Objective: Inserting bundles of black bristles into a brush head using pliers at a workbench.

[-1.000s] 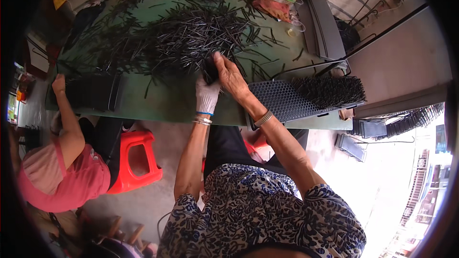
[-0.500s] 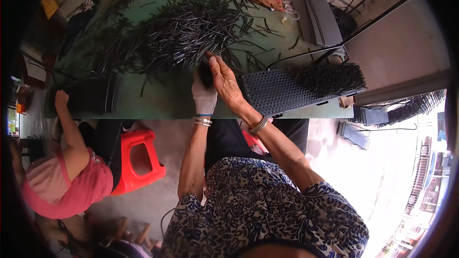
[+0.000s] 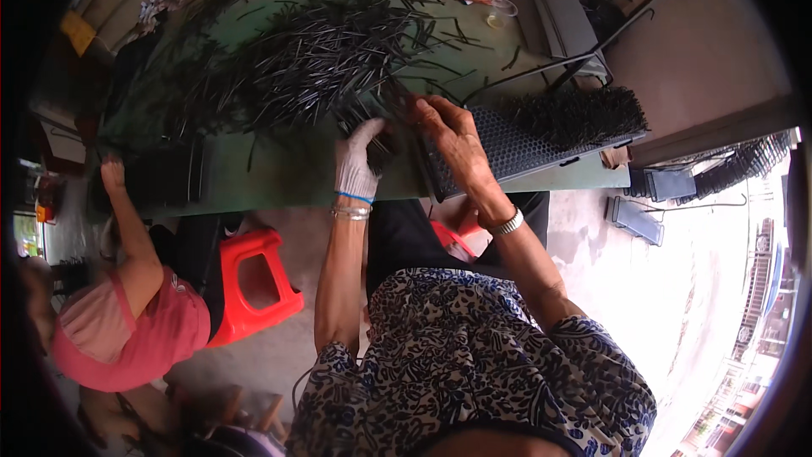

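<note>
Left hand: Wearing a white glove, the left hand sits at the near edge of the green table. Its fingers are curled tight around a bunch of thin black sticks.
Right hand: Reaching over from the other side, the bare right hand touches the same bunch. Its fingers are bent down on the sticks and on the top left corner of the black tray with holes. I cannot tell if they pinch a stick or just press.
Sticks: Lying all over the far part of the table is a big heap of black sticks. The held bunch is just in front of this heap, between the two hands.
Tray: Standing up in the right end of the tray is a thick clump of sticks.
Stool: Sitting on the floor under the table edge is a red plastic stool.
Other person: Working on the left is a person in a pink top, with one hand up on the table edge.
</note>
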Tool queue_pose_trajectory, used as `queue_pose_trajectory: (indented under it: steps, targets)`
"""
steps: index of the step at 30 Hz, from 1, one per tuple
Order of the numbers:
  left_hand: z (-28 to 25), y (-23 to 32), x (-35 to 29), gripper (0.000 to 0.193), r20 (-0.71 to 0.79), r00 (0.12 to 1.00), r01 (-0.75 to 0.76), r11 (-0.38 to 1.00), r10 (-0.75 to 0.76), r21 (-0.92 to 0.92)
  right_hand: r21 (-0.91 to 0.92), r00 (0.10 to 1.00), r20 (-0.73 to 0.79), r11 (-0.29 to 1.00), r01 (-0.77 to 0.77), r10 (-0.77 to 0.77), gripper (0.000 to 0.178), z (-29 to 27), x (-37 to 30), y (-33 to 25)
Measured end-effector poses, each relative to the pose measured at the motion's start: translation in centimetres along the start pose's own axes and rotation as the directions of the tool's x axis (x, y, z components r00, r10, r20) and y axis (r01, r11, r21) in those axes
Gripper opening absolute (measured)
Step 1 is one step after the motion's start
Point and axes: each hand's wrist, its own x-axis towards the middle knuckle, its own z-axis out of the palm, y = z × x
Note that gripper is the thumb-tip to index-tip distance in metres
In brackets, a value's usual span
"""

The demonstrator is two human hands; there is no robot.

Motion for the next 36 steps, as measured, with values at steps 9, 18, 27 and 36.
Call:
queue_pose_trajectory:
  steps: [9, 18, 27, 36]
  targets:
    - [3.7, -3.4, -7.0, 0.019, 0.291, 0.924, 0.086, 0.877, -0.248, 0.473, -0.347, 0.996, 0.049, 0.934, 0.081, -0.068, 0.033, -7.0, -4.5, -2.1]
    - [5.3, -7.2, -9.4, 0.010, 0.302, 0.904, 0.159, 0.893, -0.303, 0.420, -0.513, 0.998, -0.022, 0.857, 0.042, -0.063, 0.016, -9.8, -8.5, -1.1]
    - [6.2, -6.5, -10.3, 0.025, 0.282, 0.863, 0.284, 0.864, -0.419, 0.415, -0.173, 0.977, -0.172, 0.973, -0.153, 0.123, 0.019, -10.1, -9.4, -0.4]
    - [7.1, -6.6, -10.2, 0.022, 0.293, 0.833, 0.398, 0.876, -0.470, 0.274, -0.328, 0.978, -0.206, 0.940, -0.089, 0.021, 0.020, -10.9, -9.1, -0.7]
